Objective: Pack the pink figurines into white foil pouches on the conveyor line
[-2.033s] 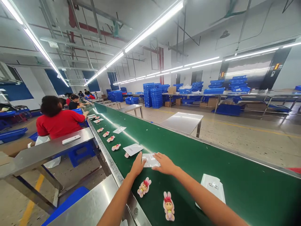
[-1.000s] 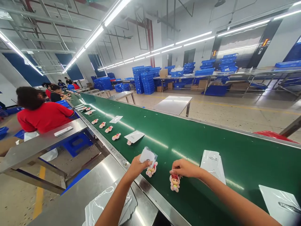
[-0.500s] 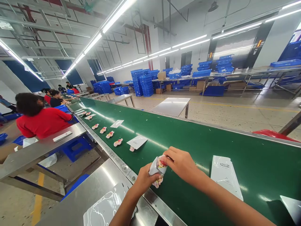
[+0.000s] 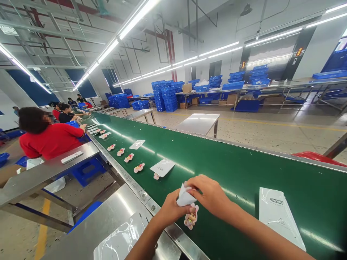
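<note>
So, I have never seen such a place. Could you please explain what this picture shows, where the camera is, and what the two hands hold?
The camera sits on a worker's head, looking forward and down. The long green surface is a conveyor belt. The left hand and right hand together hold a small clear bag; a small doll hangs just below it. More dolls and a flat bag lie further along the belt, and another bag lies to the right. A person in red sits beside the belt, at a steel table.
</note>
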The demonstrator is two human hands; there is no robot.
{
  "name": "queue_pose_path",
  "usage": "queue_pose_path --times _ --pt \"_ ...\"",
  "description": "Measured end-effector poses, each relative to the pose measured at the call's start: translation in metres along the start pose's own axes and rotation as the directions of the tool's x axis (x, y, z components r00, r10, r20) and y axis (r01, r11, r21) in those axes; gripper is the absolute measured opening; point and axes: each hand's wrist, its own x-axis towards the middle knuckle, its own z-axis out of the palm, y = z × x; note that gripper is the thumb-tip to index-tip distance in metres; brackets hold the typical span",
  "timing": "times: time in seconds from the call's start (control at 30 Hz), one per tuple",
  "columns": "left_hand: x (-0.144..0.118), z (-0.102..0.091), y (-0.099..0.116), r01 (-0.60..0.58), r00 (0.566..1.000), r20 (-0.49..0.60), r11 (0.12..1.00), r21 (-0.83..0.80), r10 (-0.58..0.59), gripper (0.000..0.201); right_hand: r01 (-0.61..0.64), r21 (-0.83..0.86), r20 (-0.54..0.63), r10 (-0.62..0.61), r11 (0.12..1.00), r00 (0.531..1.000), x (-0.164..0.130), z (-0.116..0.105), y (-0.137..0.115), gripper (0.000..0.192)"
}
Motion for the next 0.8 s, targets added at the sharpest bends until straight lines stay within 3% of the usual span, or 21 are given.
queue_pose_path --times 0.07,0.17,0.23,0.3,0.33,0.37,0.4,0.5,0.57,0.63,0.7,0.73,0.8 --pt "0.004 0.005 0.01 -0.007 1.0 0.018 0.996 -0.087 0.009 0.036 0.053 -0.017 0.014 -0.053 0.998 0.999 -0.004 -0.004 0.002 0.024" --pt "0.013 0.01 0.022 -0.07 0.994 0.084 0.998 -0.002 0.07 0.033 0.082 0.048 0.15 -0.088 0.996 0.985 -0.013 -0.012 0.004 0.028" --pt "0.023 0.0 0.023 -0.153 0.95 0.287 0.984 0.091 0.122 0.036 -0.022 0.143 0.258 -0.016 0.99 0.966 -0.021 -0.019 0.011 0.028" --pt "0.036 -0.026 0.013 -0.196 0.911 0.394 0.968 0.153 0.123 0.047 -0.212 0.239 0.319 0.13 0.948 0.939 -0.032 -0.027 0.027 0.031" --pt "0.044 -0.044 0.005 -0.165 0.952 0.289 0.964 0.21 0.1 0.045 -0.317 0.257 0.333 0.225 0.913 0.916 -0.037 -0.031 0.039 0.034" --pt "0.052 -0.063 -0.005 -0.072 0.997 0.047 0.952 0.299 0.06 0.044 -0.419 0.251 0.341 0.325 0.873 0.882 -0.043 -0.035 0.053 0.037" --pt "0.059 -0.081 -0.016 0.058 0.987 -0.159 0.924 0.377 0.003 0.047 -0.509 0.206 0.345 0.425 0.835 0.837 -0.049 -0.038 0.07 0.041" --pt "0.079 -0.12 -0.049 0.186 0.962 -0.259 0.904 0.385 -0.087 0.058 -0.635 -0.02 0.38 0.594 0.772 0.71 -0.063 -0.046 0.121 0.048" --pt "0.087 -0.128 -0.064 0.215 0.963 -0.233 0.908 0.359 -0.136 0.052 -0.637 -0.186 0.346 0.656 0.749 0.671 -0.066 -0.05 0.145 0.051" --pt "0.092 -0.127 -0.07 0.241 0.958 -0.233 0.912 0.332 -0.168 0.043 -0.594 -0.383 0.149 0.682 0.708 0.716 -0.061 -0.05 0.154 0.057" --pt "0.095 -0.119 -0.069 0.25 0.949 -0.266 0.919 0.304 -0.171 0.035 -0.483 -0.531 -0.053 0.542 0.696 0.839 -0.048 -0.04 0.144 0.059" --pt "0.096 -0.114 -0.065 0.247 0.944 -0.286 0.925 0.287 -0.163 0.033 -0.392 -0.575 -0.091 0.42 0.718 0.903 -0.039 -0.031 0.133 0.057" --pt "0.095 -0.101 -0.053 0.223 0.939 -0.314 0.944 0.245 -0.141 0.032 -0.144 -0.585 -0.016 0.166 0.799 0.986 -0.018 -0.003 0.106 0.055"
